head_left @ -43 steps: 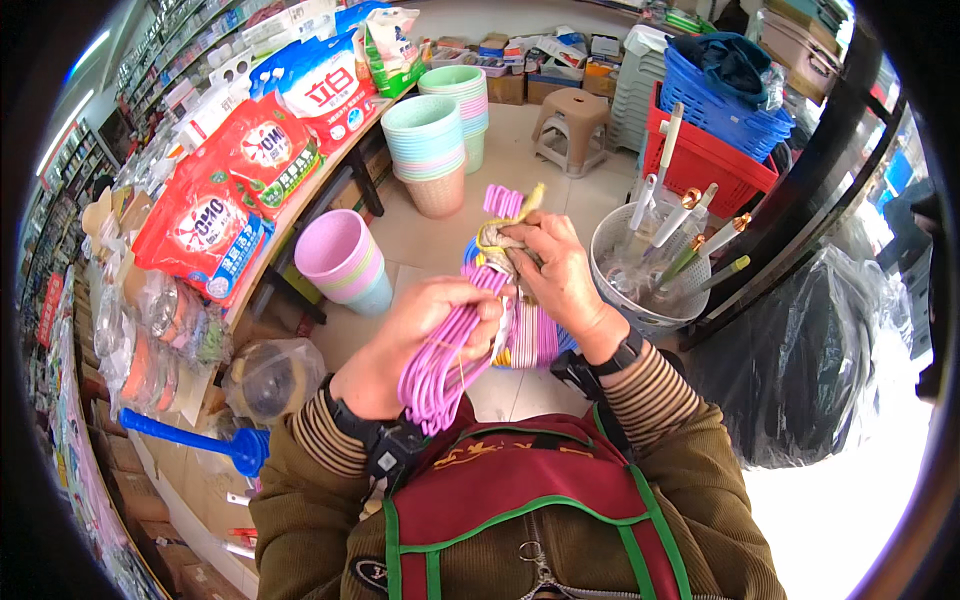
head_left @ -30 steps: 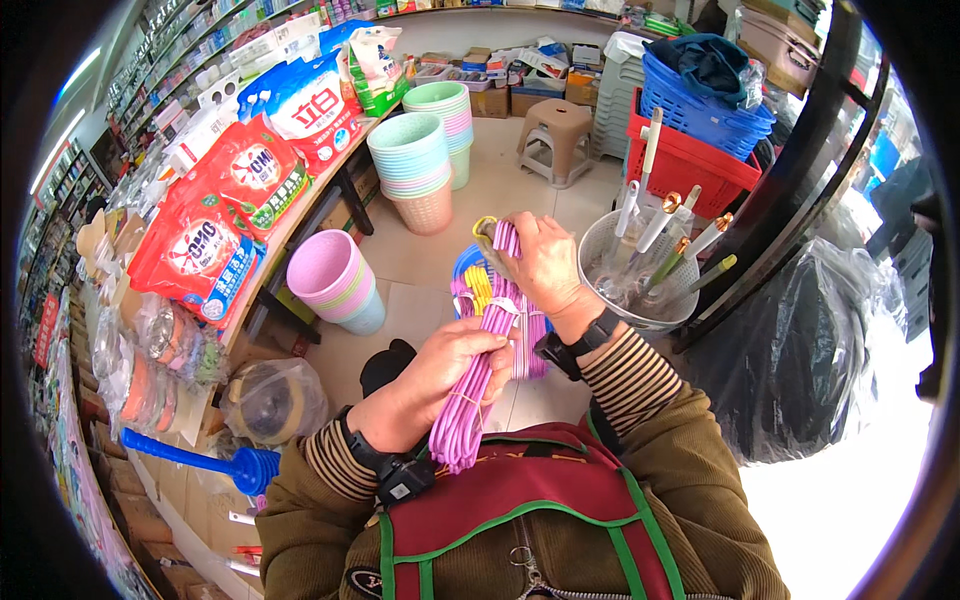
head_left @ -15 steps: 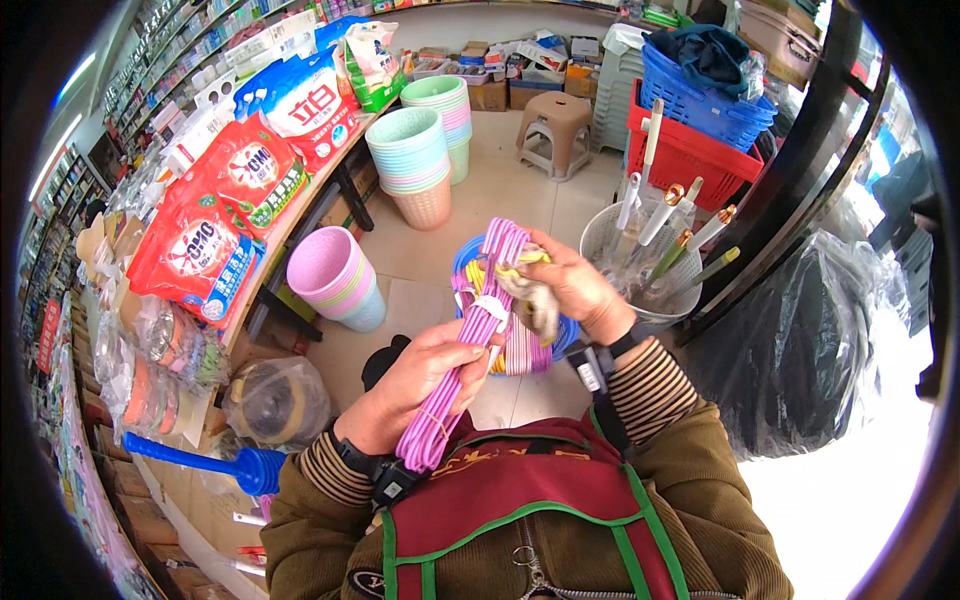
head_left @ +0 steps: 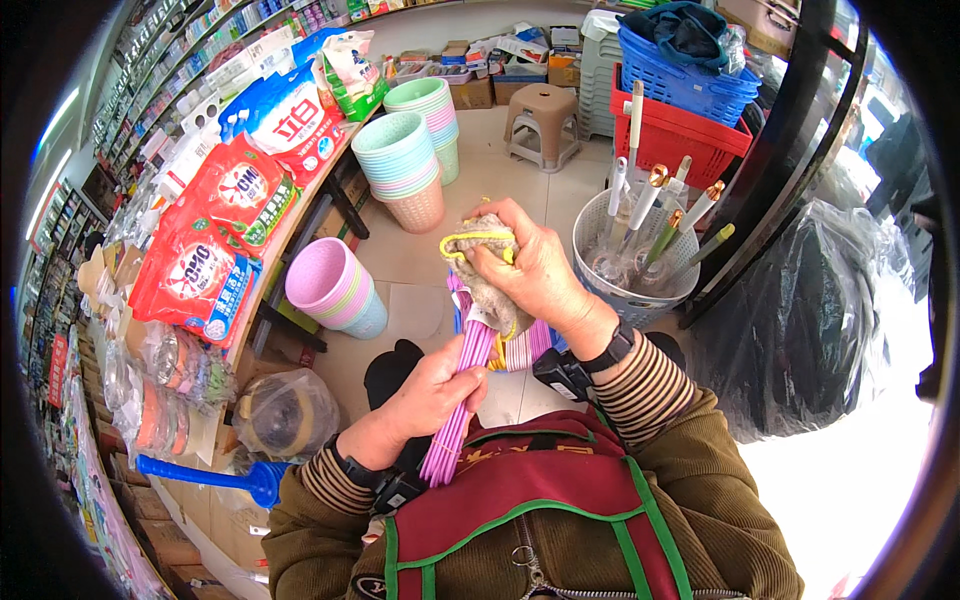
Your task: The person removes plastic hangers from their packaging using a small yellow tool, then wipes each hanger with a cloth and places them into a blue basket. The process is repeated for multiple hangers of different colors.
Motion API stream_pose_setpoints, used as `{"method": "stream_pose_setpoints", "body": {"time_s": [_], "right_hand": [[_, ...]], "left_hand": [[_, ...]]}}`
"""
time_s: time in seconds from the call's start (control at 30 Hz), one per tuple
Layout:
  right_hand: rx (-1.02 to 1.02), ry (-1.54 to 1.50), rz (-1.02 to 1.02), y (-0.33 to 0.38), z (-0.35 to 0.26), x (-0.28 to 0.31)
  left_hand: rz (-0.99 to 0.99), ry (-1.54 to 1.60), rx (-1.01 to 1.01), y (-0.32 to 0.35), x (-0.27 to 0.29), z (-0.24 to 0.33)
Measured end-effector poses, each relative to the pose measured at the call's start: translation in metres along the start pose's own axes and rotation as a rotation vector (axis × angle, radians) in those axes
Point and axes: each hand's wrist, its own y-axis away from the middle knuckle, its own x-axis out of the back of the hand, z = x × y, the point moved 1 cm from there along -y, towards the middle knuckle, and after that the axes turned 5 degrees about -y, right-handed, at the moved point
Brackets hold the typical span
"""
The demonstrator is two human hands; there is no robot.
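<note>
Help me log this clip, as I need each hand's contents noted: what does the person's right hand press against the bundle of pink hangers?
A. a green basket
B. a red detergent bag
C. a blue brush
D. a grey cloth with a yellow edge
D: the right hand grips a grey cloth with a yellow edge against the top of the bundle of pink hangers, which the left hand holds lower down.

Shop interior. Pale tiled floor [head_left: 500, 160]. Shelf [head_left: 300, 215] along 9 to 11 o'clock, stacked with red and blue detergent bags [head_left: 215, 240]. Brown plastic stool [head_left: 540, 120] at 12. Red and blue baskets [head_left: 690, 100] at 1. Daylight bright at 4 o'clock.
</note>
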Motion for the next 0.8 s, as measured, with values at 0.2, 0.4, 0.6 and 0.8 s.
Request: {"method": "stream_pose_setpoints", "body": {"time_s": [0.2,0.4,0.6,0.8], "right_hand": [[-0.371,-0.594,0.315,-0.010,0.040,0.000],[-0.662,-0.960,0.087,-0.008,0.046,0.023],[-0.172,-0.794,-0.019,-0.001,0.017,0.008],[-0.132,-0.423,0.111,-0.002,0.016,-0.011]], "left_hand": [[-0.016,-0.128,0.008,0.005,0.000,-0.011],[-0.049,0.198,-0.049,0.012,0.015,-0.009],[-0.087,0.335,-0.064,0.014,0.015,-0.013],[-0.067,0.215,-0.041,0.014,0.012,-0.013]]}}
